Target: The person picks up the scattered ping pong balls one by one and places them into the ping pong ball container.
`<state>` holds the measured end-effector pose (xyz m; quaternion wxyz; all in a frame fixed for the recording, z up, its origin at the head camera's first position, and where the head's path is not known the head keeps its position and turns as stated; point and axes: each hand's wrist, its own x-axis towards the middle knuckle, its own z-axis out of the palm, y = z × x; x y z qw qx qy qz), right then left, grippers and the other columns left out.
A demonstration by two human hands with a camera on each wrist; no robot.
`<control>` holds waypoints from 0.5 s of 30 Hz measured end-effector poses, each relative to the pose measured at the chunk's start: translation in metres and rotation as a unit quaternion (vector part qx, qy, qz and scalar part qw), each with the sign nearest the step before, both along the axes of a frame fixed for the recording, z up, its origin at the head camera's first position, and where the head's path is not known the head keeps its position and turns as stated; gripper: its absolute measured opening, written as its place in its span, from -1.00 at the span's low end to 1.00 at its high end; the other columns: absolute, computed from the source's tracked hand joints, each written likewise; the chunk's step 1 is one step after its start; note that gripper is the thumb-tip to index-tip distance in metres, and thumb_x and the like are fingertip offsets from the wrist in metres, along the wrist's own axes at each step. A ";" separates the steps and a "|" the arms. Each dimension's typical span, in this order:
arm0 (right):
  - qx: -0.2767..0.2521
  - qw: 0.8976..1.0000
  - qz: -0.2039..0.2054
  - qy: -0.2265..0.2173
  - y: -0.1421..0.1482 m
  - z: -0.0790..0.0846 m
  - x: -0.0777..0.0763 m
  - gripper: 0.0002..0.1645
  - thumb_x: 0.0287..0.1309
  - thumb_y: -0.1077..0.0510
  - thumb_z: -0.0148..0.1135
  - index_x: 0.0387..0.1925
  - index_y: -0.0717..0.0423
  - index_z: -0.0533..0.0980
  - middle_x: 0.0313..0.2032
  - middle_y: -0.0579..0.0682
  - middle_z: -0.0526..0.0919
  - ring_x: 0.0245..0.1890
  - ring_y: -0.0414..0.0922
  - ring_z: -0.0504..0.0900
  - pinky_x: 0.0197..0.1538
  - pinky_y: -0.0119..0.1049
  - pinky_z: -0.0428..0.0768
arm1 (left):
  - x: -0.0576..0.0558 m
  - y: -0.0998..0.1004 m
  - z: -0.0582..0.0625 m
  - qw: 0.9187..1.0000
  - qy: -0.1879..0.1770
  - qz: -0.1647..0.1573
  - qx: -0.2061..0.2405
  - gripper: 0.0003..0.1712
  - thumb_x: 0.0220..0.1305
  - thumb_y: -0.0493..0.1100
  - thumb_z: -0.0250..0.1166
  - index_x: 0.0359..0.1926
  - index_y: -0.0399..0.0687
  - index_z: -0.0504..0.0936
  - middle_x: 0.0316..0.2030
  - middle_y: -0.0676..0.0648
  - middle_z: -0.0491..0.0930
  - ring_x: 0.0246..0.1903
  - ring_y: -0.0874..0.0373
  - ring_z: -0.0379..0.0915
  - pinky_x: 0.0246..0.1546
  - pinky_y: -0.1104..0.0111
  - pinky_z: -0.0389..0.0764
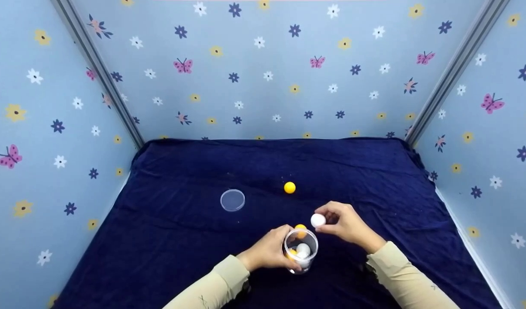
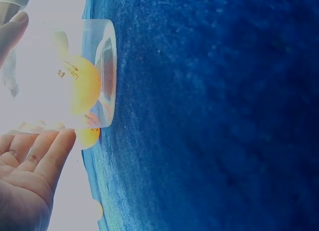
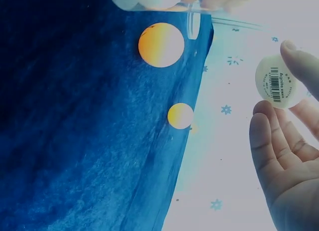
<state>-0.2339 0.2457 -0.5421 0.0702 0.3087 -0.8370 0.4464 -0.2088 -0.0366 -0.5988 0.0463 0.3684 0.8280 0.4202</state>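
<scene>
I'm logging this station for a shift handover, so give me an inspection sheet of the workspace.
Surface: dark blue cloth, wrinkled.
Job's things: open clear container with at least one white ball and one orange ball inside; near orange ball just beyond it; far orange ball on the cloth; round clear lid lying to the left.
Clutter: nothing seen.
Left hand: grips the container's side.
Right hand: pinches a barcoded ball, white, apart from the container.
Cables: nothing seen.
Surroundings: light blue walls with flowers and butterflies; grey posts at two corners.
</scene>
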 end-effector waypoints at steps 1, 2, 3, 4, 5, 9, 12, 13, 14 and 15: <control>-0.005 1.000 0.003 0.000 -0.001 0.001 0.001 -0.54 -0.09 0.29 0.75 -0.09 0.21 0.76 -0.31 0.11 0.79 -0.40 0.07 0.74 -0.32 -0.15 0.75 | 0.000 0.000 0.000 1.000 0.000 0.000 0.000 -0.05 -0.23 0.09 0.85 0.16 -0.18 0.61 0.04 -0.13 0.74 -0.01 0.09 0.69 0.14 0.38 0.66; -0.009 1.000 0.005 0.000 -0.001 0.001 0.002 -0.54 -0.09 0.29 0.75 -0.09 0.21 0.76 -0.31 0.11 0.79 -0.40 0.08 0.73 -0.33 -0.15 0.75 | 0.000 0.000 0.000 1.000 0.000 0.000 0.001 -0.05 -0.23 0.09 0.85 0.16 -0.18 0.61 0.04 -0.13 0.74 0.00 0.10 0.69 0.15 0.38 0.66; -0.013 1.000 0.007 0.001 -0.002 0.002 0.003 -0.54 -0.08 0.29 0.75 -0.09 0.21 0.76 -0.31 0.12 0.79 -0.40 0.08 0.73 -0.33 -0.16 0.74 | 0.000 0.000 0.000 1.000 0.000 0.001 0.001 -0.05 -0.23 0.08 0.85 0.16 -0.18 0.61 0.04 -0.12 0.74 0.00 0.10 0.69 0.16 0.37 0.66; -0.017 1.000 0.009 0.001 -0.002 0.003 0.003 -0.55 -0.08 0.29 0.75 -0.09 0.21 0.76 -0.32 0.12 0.79 -0.41 0.08 0.73 -0.33 -0.18 0.74 | 0.001 0.000 -0.001 1.000 0.000 0.001 0.002 -0.06 -0.22 0.08 0.85 0.16 -0.17 0.61 0.04 -0.12 0.74 0.00 0.10 0.69 0.17 0.37 0.66; -0.021 1.000 0.012 0.002 -0.002 0.003 0.004 -0.55 -0.07 0.29 0.75 -0.09 0.21 0.76 -0.31 0.11 0.79 -0.41 0.07 0.73 -0.34 -0.19 0.73 | 0.001 0.000 -0.001 1.000 0.001 0.001 0.003 -0.06 -0.22 0.08 0.85 0.16 -0.17 0.61 0.04 -0.12 0.74 0.01 0.11 0.69 0.17 0.37 0.66; -0.030 0.999 0.026 0.007 -0.003 0.004 0.005 -0.55 -0.06 0.30 0.74 -0.08 0.20 0.75 -0.32 0.10 0.79 -0.40 -0.05 0.73 -0.35 -0.23 0.73 | 0.001 0.000 -0.001 1.000 -0.001 0.003 0.005 -0.05 -0.22 0.07 0.86 0.17 -0.15 0.61 0.05 -0.11 0.74 0.01 0.11 0.69 0.18 0.36 0.66; -0.036 0.999 0.040 0.008 -0.004 0.003 0.007 -0.55 -0.06 0.32 0.73 -0.07 0.20 0.75 -0.31 0.10 0.79 -0.38 -0.18 0.72 -0.36 -0.20 0.73 | 0.001 0.000 -0.002 1.000 0.000 0.004 0.003 -0.05 -0.22 0.08 0.86 0.18 -0.13 0.61 0.05 -0.10 0.74 0.01 0.13 0.69 0.18 0.36 0.66; -0.039 0.998 0.045 0.008 -0.004 0.003 0.007 -0.55 -0.06 0.32 0.73 -0.07 0.20 0.75 -0.31 0.11 0.80 -0.37 -0.21 0.72 -0.35 -0.22 0.73 | 0.001 0.000 -0.002 1.000 0.000 0.004 0.003 -0.05 -0.23 0.08 0.86 0.18 -0.13 0.61 0.04 -0.10 0.74 0.01 0.14 0.68 0.18 0.37 0.66; -0.043 0.998 0.051 0.007 -0.005 0.002 0.008 -0.55 -0.06 0.33 0.73 -0.07 0.20 0.75 -0.31 0.11 0.80 -0.36 -0.23 0.72 -0.35 -0.23 0.74 | 0.000 0.000 -0.002 1.000 0.001 0.004 0.003 -0.05 -0.23 0.08 0.86 0.17 -0.14 0.61 0.04 -0.10 0.74 0.00 0.15 0.68 0.17 0.37 0.66; -0.046 0.997 0.058 0.006 -0.005 0.002 0.008 -0.55 -0.06 0.34 0.73 -0.07 0.21 0.75 -0.30 0.12 0.80 -0.36 -0.23 0.73 -0.34 -0.25 0.74 | 0.000 0.000 -0.002 1.000 0.001 0.004 0.004 -0.05 -0.23 0.08 0.86 0.17 -0.15 0.61 0.04 -0.10 0.74 0.00 0.16 0.68 0.17 0.37 0.66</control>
